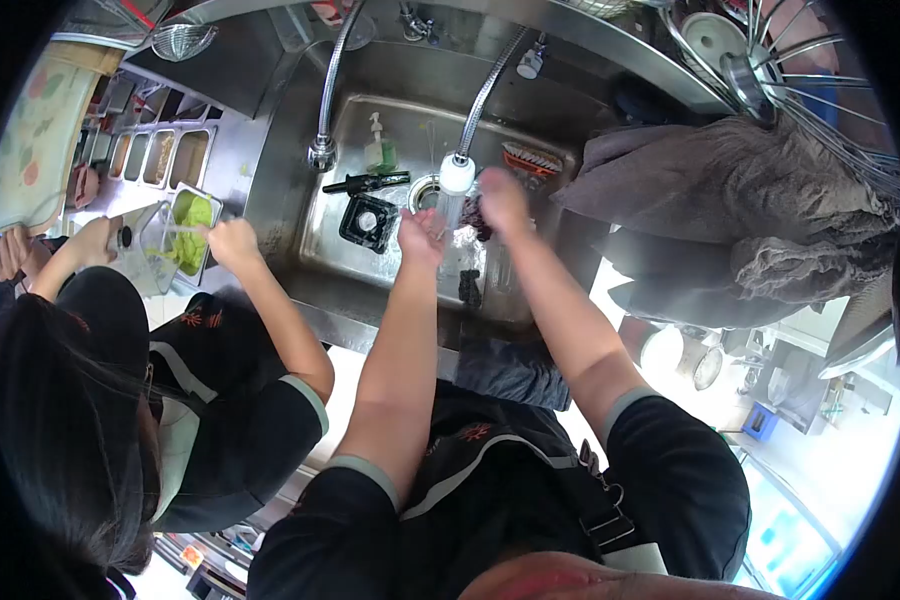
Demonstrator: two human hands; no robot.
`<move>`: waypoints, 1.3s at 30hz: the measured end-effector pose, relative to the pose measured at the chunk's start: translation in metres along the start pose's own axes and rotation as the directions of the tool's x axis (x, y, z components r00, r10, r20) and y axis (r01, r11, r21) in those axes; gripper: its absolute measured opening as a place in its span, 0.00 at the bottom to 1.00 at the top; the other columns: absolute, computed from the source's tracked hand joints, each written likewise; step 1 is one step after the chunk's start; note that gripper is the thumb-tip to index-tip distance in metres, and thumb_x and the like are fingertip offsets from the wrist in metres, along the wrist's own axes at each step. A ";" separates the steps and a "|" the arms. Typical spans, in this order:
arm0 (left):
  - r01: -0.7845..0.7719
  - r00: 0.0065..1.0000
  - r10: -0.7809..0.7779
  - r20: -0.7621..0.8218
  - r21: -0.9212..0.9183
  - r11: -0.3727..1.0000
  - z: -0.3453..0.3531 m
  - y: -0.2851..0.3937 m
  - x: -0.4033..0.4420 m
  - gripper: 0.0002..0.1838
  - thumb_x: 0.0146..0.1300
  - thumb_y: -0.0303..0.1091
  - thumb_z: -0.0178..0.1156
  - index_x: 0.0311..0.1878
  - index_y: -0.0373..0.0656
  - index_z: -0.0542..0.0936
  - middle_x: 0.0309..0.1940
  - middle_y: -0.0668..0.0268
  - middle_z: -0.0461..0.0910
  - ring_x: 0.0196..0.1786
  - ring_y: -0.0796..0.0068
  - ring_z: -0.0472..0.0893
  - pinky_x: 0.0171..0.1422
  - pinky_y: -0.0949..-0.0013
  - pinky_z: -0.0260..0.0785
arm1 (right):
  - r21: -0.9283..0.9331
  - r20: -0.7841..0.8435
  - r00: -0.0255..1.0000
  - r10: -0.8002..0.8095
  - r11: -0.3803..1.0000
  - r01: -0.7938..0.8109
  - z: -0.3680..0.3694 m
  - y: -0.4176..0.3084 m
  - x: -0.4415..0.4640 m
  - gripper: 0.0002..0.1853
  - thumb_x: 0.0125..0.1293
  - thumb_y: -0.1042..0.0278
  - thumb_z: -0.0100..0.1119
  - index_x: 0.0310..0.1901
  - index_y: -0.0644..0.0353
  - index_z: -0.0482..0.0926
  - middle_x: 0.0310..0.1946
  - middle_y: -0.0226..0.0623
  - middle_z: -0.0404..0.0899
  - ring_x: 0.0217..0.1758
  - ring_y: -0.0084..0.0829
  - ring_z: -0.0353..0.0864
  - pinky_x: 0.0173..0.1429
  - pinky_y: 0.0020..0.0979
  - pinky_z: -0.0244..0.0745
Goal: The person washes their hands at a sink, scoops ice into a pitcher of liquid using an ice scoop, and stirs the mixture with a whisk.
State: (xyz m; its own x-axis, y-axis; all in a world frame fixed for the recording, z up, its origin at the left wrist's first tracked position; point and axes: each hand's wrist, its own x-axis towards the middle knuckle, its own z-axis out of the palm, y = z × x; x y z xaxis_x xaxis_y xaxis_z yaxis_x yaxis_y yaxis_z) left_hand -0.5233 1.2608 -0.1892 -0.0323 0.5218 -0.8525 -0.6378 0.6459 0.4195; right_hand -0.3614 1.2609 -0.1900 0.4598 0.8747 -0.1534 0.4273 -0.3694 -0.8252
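Both my hands are over the steel sink (315,235). Below the white faucet head (457,174), where water runs down, my left hand (422,236) is turned palm up, fingers apart and slightly curled, holding nothing I can see. To the right, my right hand (503,204) is smeared by motion. Beside its fingers is a dark, crumpled, mesh-like piece (478,218); whether the hand grips it I cannot tell. Another dark strip (469,288) lies lower in the basin. A black square part (357,234) and a black handled piece (366,183) lie left of my left hand.
A pump bottle (380,153) and an orange-backed brush (530,158) are in the sink. A second hose faucet (322,152) hangs at left. A co-worker's hands handle a clear container (150,255) beside a pan of green food (192,225). Grey cloths (710,190) hang at right.
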 end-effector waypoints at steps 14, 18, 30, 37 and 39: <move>0.034 0.990 -0.009 -0.141 0.172 0.985 -0.074 -0.030 -0.030 0.20 0.72 0.38 0.53 0.64 0.43 0.69 0.55 0.62 0.77 0.57 0.63 0.78 0.61 0.54 0.67 | 0.876 -0.303 0.869 0.392 0.473 0.092 -0.038 -0.080 0.177 0.22 0.63 0.49 0.66 0.46 0.58 0.72 0.38 0.36 0.79 0.38 0.46 0.83 0.44 0.47 0.77; -0.557 0.723 0.670 0.169 0.717 0.419 -0.056 -0.035 -0.043 0.09 0.63 0.31 0.65 0.40 0.41 0.74 0.34 0.60 0.79 0.34 0.65 0.72 0.43 0.63 0.67 | 0.076 -0.367 0.926 0.087 0.995 -0.063 -0.021 -0.035 0.068 0.13 0.63 0.61 0.65 0.43 0.57 0.75 0.34 0.37 0.76 0.45 0.38 0.78 0.50 0.43 0.73; -0.547 0.747 0.244 0.618 0.781 -0.301 -0.056 -0.028 -0.101 0.26 0.53 0.38 0.71 0.52 0.42 0.70 0.50 0.47 0.81 0.55 0.50 0.81 0.57 0.47 0.71 | -0.373 0.416 0.906 -0.077 0.894 0.247 -0.081 0.003 -0.185 0.21 0.59 0.69 0.57 0.56 0.55 0.75 0.57 0.51 0.78 0.57 0.51 0.81 0.54 0.49 0.79; -0.752 0.570 0.500 0.652 0.659 -0.003 -0.064 0.005 -0.129 0.20 0.54 0.20 0.64 0.50 0.38 0.70 0.41 0.58 0.74 0.48 0.66 0.77 0.57 0.68 0.70 | -0.217 0.644 0.751 -0.149 0.905 0.366 -0.146 -0.077 -0.213 0.34 0.56 0.69 0.62 0.67 0.49 0.67 0.65 0.45 0.70 0.66 0.53 0.73 0.69 0.59 0.65; -0.916 0.392 0.323 0.861 0.399 0.045 -0.060 0.000 -0.181 0.29 0.54 0.20 0.66 0.59 0.36 0.69 0.53 0.54 0.72 0.57 0.66 0.74 0.65 0.68 0.67 | -0.253 0.437 0.814 -0.382 0.816 0.519 -0.157 -0.061 -0.262 0.33 0.56 0.67 0.62 0.67 0.49 0.68 0.64 0.45 0.72 0.66 0.50 0.73 0.69 0.57 0.64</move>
State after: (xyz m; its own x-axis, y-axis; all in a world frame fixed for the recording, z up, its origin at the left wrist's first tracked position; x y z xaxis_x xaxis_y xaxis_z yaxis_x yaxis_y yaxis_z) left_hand -0.5639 1.1332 -0.0536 0.4441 0.8932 0.0705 0.3084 -0.2263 0.9240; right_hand -0.3858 1.0047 -0.0139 -0.1289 0.9906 -0.0467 0.7849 0.0731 -0.6153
